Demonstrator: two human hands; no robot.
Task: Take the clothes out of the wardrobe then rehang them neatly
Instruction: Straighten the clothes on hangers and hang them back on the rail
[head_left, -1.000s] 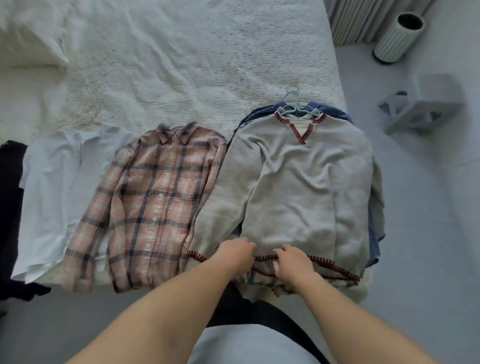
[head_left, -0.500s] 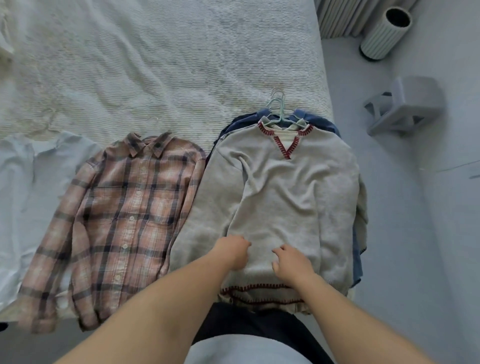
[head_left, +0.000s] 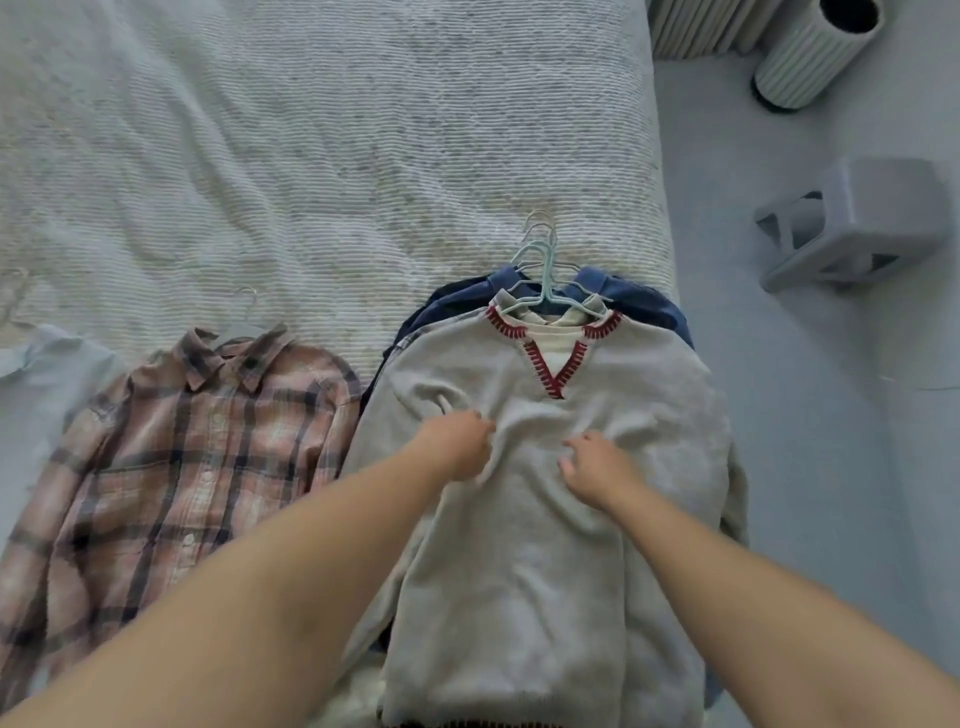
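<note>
**Both hands on the grey sweater**

The grey sweater (head_left: 545, 519) lies face up on the right side of the bed (head_left: 311, 156), its V-neck trimmed in red stitching and its hem reaching the bottom edge of the view. It tops a pile of clothes — a blue garment (head_left: 649, 306) shows beneath it at the shoulders and along the right side. A cluster of pale hangers (head_left: 543, 270) pokes out above the neckline, the hooks pointing away from the person.

The left hand (head_left: 457, 441) rests on the chest of the sweater, fingers curled and pinching a fold of the knit, which puckers into wrinkles at that spot. The right hand (head_left: 592, 467) sits just beside it, fingers bent and pressing into the fabric; whether it has actually gathered cloth between its fingers I cannot tell. Both forearms reach in from the lower edge of the view.

To the left of the pile, close beside it, a pink plaid shirt (head_left: 171, 467) is laid flat and buttoned, collar away from the person, with a hanger hook (head_left: 249, 299) showing above the collar. Further left, a pale blue shirt (head_left: 47, 374) is cut off by the edge of the view.

On the floor to the right of the bed stand a ribbed cylindrical bin (head_left: 815, 47) and — nearer — a grey plastic stool (head_left: 857, 218).
</note>
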